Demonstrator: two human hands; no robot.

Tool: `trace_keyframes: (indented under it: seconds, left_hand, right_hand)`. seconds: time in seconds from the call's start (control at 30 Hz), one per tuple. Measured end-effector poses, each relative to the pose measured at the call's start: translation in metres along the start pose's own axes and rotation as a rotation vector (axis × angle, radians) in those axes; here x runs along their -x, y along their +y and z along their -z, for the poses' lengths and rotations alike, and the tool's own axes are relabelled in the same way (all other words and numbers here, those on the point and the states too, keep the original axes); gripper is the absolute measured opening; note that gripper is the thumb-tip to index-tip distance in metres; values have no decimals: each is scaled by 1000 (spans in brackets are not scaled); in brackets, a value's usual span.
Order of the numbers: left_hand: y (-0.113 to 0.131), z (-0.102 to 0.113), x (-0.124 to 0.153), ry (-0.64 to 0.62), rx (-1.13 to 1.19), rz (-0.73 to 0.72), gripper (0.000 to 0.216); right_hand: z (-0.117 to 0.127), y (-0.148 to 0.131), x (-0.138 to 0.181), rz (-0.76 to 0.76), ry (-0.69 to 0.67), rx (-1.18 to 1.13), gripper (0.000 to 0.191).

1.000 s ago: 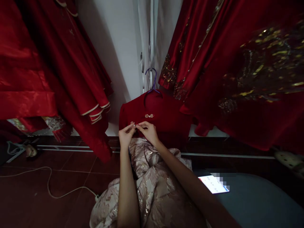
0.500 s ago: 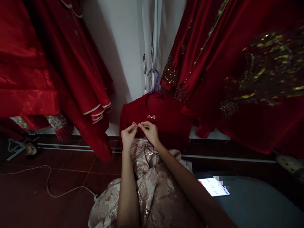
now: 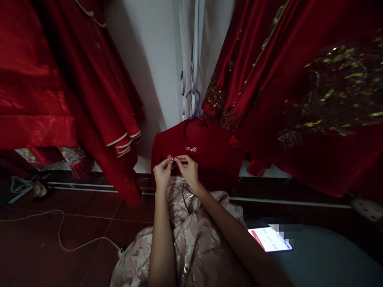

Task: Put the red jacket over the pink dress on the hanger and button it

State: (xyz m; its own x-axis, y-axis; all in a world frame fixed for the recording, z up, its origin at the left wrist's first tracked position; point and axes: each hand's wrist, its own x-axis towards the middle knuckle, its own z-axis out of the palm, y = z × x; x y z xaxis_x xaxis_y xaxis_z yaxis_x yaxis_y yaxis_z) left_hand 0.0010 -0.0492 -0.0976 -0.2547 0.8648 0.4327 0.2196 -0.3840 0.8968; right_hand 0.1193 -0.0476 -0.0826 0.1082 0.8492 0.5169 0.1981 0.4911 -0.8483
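Left hand (image 3: 162, 174) and right hand (image 3: 188, 171) close together, fingertips apparently pinching small pale beaded fastener (image 3: 169, 156) on red fabric top (image 3: 218, 159), hung just beyond hands on purple hanger (image 3: 197, 105); gold-and-pearl floral clasp (image 3: 191, 149) above right hand sits whole across front, seemingly done; fastener at fingertips looks unfinished; fingers hide most of it, so join cannot be told; top's lower front lost behind hands and shiny pale-pink brocade fabric (image 3: 191, 223)

"How do my arms lie?"
"I have the left arm (image 3: 162, 239) nearly straight ahead, the right arm (image 3: 232, 233) slanting inward."
"And each grip?"
"My left grip (image 3: 162, 175) and right grip (image 3: 190, 170) nearly meet, each pinched thumb to forefinger."
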Motion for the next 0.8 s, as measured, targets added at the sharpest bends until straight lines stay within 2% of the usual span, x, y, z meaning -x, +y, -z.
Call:
trace_keyframes:
  seconds: [0.23,0.5,0.8]
  left_hand:
    - [4,4,1,2,-130,-25,28]
    - [9,6,2,-24,-168,-66,26]
    - [13,8,3,17,-192,-79,24]
  right_hand:
    - [-1,0,-1,-6,-2,-2,24]
    - [2,1,-3,-4,-69,-8,23]
    - [-1,2,-6,21,-49,40,22]
